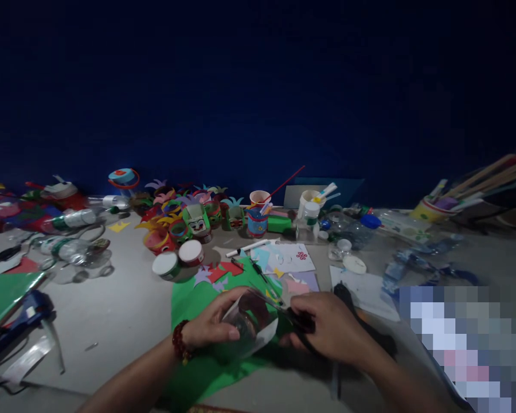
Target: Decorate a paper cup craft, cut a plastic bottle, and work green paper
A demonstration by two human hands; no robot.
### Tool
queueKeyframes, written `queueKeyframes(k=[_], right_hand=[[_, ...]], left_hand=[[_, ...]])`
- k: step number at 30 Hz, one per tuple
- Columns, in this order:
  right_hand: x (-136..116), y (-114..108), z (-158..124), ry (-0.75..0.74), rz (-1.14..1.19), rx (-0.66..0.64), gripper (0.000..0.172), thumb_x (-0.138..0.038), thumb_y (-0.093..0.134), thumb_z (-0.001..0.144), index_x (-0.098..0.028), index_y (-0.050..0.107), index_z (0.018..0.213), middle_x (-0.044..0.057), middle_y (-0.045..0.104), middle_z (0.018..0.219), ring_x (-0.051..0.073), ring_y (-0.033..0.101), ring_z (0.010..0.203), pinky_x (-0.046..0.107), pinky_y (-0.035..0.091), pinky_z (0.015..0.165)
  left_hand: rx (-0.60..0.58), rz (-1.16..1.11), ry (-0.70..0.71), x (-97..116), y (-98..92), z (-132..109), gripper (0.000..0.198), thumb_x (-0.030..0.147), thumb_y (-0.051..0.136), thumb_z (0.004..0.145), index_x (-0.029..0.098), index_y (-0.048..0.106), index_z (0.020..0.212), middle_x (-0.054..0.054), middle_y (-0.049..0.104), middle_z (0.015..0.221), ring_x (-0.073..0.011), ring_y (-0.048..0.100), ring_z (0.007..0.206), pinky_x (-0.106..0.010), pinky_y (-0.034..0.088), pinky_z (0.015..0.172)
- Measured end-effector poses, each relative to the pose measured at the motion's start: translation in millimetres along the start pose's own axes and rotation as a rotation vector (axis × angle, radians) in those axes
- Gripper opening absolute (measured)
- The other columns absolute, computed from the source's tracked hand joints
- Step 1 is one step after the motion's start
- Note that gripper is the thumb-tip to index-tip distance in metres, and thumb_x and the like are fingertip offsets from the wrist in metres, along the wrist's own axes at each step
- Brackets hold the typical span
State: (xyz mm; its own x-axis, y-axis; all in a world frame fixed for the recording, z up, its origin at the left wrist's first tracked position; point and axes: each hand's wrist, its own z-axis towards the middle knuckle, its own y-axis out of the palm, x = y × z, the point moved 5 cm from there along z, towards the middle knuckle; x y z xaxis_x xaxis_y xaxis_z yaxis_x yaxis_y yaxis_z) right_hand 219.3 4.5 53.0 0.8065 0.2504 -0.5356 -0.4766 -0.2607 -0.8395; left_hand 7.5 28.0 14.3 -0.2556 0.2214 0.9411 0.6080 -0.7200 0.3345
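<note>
My left hand (215, 322), with a dark red bead bracelet on its wrist, is closed around a clear plastic piece (245, 321) that looks like the cut end of a bottle. A whitish strip shows on the lower right of its rim. My right hand (327, 324) grips the dark handles of a pair of scissors (279, 307), whose blades reach to the upper rim of the plastic. Whether the blades are touching it is blurred. Beneath both lies a green sheet (215, 373), with red, purple and yellow paper scraps (223, 272) on its far part.
Two white-lidded tubs (191, 252) stand beyond the sheet, before several colourful paper-decorated cups (196, 221). Plastic bottles (71, 249) and a blue glue gun (21, 321) lie on the left. On the right are white paper (365, 292), clear plastic containers (312, 221) and a cup of sticks (432, 212).
</note>
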Motion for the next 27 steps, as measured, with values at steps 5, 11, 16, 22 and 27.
queueKeyframes(k=[5, 11, 16, 22, 27], right_hand=[[2.7, 2.9, -0.1, -0.016, 0.024, 0.027, 0.041, -0.042, 0.074, 0.07, -0.02, 0.044, 0.053, -0.005, 0.051, 0.052, 0.011, 0.04, 0.052, 0.023, 0.021, 0.053], [-4.1, -0.1, 1.2, 0.003, -0.005, -0.01, 0.045, -0.05, 0.076, 0.067, -0.02, 0.044, 0.055, -0.005, 0.053, 0.055, 0.011, 0.038, 0.053, 0.024, 0.019, 0.053], [-6.5, -0.1, -0.6, -0.027, -0.021, -0.031, 0.044, -0.05, 0.074, 0.068, -0.021, 0.043, 0.057, -0.004, 0.053, 0.056, 0.012, 0.037, 0.054, 0.024, 0.018, 0.052], [-3.4, 4.1, 1.5, -0.057, 0.034, -0.001, 0.04, -0.045, 0.072, 0.069, -0.02, 0.043, 0.055, -0.004, 0.051, 0.055, 0.011, 0.04, 0.053, 0.023, 0.02, 0.053], [-0.5, 6.2, 2.5, -0.098, 0.08, 0.058, 0.049, -0.054, 0.068, 0.075, -0.02, 0.041, 0.053, -0.004, 0.047, 0.051, 0.011, 0.038, 0.051, 0.023, 0.02, 0.052]], left_hand=[[-0.025, -0.036, 0.041, 6.4, 3.5, 1.8, 0.062, 0.048, 0.08, 0.072, 0.022, 0.063, 0.126, -0.008, 0.066, 0.111, -0.0246, 0.063, 0.095, -0.033, 0.049, 0.082], [-0.038, 0.1, -0.003, 11.3, 9.0, 3.6, 0.064, 0.054, 0.079, 0.071, 0.018, 0.062, 0.121, -0.01, 0.066, 0.104, -0.0261, 0.063, 0.093, -0.036, 0.05, 0.084], [-0.047, 0.092, 0.011, 12.5, 12.3, 5.5, 0.063, 0.055, 0.079, 0.07, 0.016, 0.064, 0.118, -0.009, 0.066, 0.101, -0.0235, 0.062, 0.09, -0.032, 0.05, 0.08], [-0.084, -0.099, -0.077, 5.4, 14.7, 3.4, 0.065, 0.052, 0.081, 0.07, 0.014, 0.062, 0.12, -0.013, 0.07, 0.103, -0.0234, 0.067, 0.085, -0.031, 0.051, 0.074], [-0.074, -0.083, -0.057, 12.1, 17.8, 6.4, 0.068, 0.058, 0.079, 0.069, 0.011, 0.064, 0.117, -0.014, 0.07, 0.101, -0.0252, 0.066, 0.088, -0.032, 0.051, 0.075]])
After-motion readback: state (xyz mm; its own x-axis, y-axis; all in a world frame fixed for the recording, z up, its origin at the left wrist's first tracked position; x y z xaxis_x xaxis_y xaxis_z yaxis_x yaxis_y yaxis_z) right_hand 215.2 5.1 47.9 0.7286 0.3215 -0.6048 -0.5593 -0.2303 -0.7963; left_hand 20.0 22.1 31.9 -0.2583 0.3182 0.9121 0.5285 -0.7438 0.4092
